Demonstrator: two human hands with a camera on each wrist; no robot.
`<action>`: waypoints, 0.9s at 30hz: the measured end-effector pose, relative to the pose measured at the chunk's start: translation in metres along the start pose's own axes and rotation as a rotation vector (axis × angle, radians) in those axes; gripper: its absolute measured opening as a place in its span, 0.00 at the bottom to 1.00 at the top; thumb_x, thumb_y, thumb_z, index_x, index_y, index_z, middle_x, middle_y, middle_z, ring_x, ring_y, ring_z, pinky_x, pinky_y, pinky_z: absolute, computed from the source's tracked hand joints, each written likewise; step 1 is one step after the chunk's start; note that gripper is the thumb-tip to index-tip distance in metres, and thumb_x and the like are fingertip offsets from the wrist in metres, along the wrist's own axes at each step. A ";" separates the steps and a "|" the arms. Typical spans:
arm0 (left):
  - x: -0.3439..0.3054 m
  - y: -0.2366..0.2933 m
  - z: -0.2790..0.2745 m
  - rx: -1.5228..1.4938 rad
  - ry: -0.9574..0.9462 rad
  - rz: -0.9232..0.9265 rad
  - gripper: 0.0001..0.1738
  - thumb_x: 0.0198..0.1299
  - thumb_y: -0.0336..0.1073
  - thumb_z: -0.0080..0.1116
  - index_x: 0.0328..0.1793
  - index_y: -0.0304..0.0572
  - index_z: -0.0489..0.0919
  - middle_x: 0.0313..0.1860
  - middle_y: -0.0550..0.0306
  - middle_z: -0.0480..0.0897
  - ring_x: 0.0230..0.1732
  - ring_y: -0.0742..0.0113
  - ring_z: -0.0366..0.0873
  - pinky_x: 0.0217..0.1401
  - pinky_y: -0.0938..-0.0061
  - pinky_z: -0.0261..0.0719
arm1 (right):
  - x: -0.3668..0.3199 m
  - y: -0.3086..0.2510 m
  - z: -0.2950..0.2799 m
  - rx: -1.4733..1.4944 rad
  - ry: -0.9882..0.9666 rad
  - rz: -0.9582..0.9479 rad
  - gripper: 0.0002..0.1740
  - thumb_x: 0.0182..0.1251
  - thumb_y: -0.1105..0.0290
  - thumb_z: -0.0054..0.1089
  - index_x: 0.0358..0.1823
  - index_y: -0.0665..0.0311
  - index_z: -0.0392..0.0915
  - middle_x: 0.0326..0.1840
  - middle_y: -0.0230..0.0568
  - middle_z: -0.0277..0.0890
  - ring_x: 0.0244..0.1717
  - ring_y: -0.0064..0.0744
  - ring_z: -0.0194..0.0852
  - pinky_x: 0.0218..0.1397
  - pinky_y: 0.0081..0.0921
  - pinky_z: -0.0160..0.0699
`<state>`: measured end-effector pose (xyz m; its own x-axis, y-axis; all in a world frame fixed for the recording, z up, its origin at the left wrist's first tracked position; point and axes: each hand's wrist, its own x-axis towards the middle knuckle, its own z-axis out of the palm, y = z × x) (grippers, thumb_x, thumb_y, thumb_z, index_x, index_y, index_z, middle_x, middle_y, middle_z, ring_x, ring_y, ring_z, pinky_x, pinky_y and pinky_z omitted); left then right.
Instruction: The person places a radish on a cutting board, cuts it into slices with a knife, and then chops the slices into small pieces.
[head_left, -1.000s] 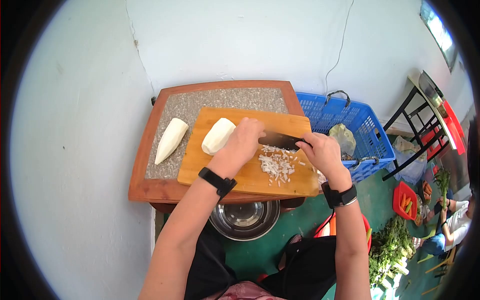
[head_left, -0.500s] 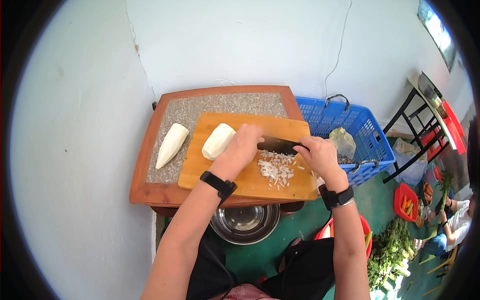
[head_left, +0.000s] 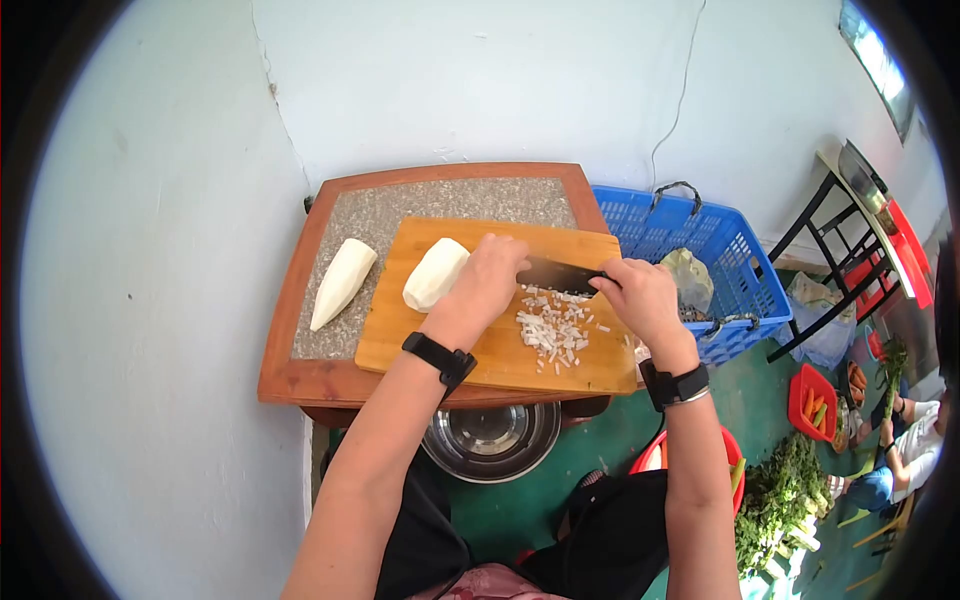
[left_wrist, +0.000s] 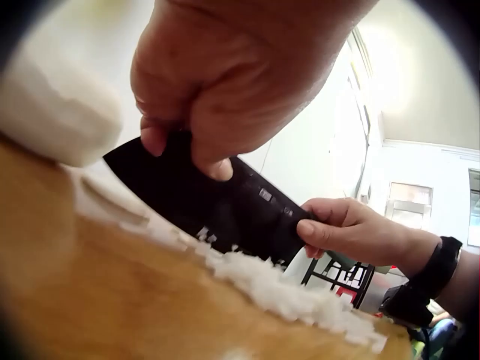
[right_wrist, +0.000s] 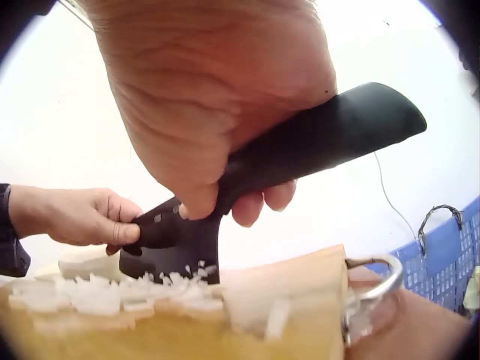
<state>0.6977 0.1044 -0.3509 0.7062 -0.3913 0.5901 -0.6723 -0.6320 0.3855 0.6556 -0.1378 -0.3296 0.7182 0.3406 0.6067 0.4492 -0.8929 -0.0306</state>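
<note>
My right hand [head_left: 640, 298] grips the black handle of a kitchen knife [right_wrist: 330, 139] with a broad dark blade. My left hand [head_left: 490, 274] pinches the top edge of the blade near its far end, thumb on one side and fingers on the other, as the left wrist view shows. Chopped white pieces [head_left: 553, 330] lie on the wooden cutting board [head_left: 400, 335] under and in front of the edge, and small bits cling to the blade. Left of my left hand, a thick peeled white root vegetable [head_left: 436, 274] rests on the board.
A tapered peeled root vegetable [head_left: 343, 283] lies on the small table [head_left: 280, 355], left of the board. To the right stands a blue plastic basket [head_left: 735, 240] holding a leafy vegetable. Below the table's front edge is a metal basin [head_left: 490, 440]. Another person [head_left: 915, 450] sits far right.
The head view dips and comes back slightly. Both hands keep hold of the knife, which shifts only a little over the chopped pieces.
</note>
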 end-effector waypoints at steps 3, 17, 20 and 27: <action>0.003 0.000 0.003 0.007 -0.028 -0.031 0.08 0.59 0.28 0.58 0.29 0.33 0.73 0.30 0.42 0.77 0.39 0.41 0.71 0.43 0.56 0.71 | -0.003 0.000 0.004 0.015 -0.004 0.023 0.12 0.59 0.58 0.65 0.26 0.56 0.76 0.23 0.33 0.77 0.30 0.38 0.79 0.32 0.38 0.69; 0.001 -0.003 0.002 -0.002 0.006 0.008 0.09 0.59 0.28 0.58 0.30 0.33 0.72 0.32 0.41 0.77 0.40 0.40 0.71 0.44 0.53 0.71 | 0.004 -0.001 -0.009 -0.019 -0.031 0.018 0.12 0.59 0.56 0.65 0.27 0.56 0.78 0.25 0.34 0.79 0.32 0.38 0.80 0.34 0.38 0.71; -0.004 -0.002 0.007 0.022 -0.031 -0.054 0.07 0.59 0.28 0.58 0.30 0.33 0.73 0.31 0.41 0.77 0.40 0.40 0.71 0.44 0.54 0.71 | -0.005 -0.001 0.006 -0.083 -0.069 0.034 0.12 0.59 0.56 0.64 0.28 0.55 0.79 0.25 0.33 0.78 0.31 0.38 0.80 0.34 0.39 0.70; -0.003 0.015 -0.012 0.012 -0.036 -0.008 0.07 0.59 0.27 0.58 0.29 0.32 0.74 0.32 0.40 0.78 0.41 0.41 0.73 0.44 0.54 0.72 | -0.004 -0.005 -0.017 0.014 -0.046 0.008 0.13 0.59 0.56 0.64 0.26 0.56 0.76 0.24 0.34 0.77 0.31 0.39 0.79 0.34 0.39 0.69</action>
<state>0.6829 0.1040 -0.3388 0.7192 -0.4101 0.5609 -0.6641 -0.6430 0.3814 0.6411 -0.1395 -0.3187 0.7455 0.3469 0.5691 0.4505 -0.8915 -0.0468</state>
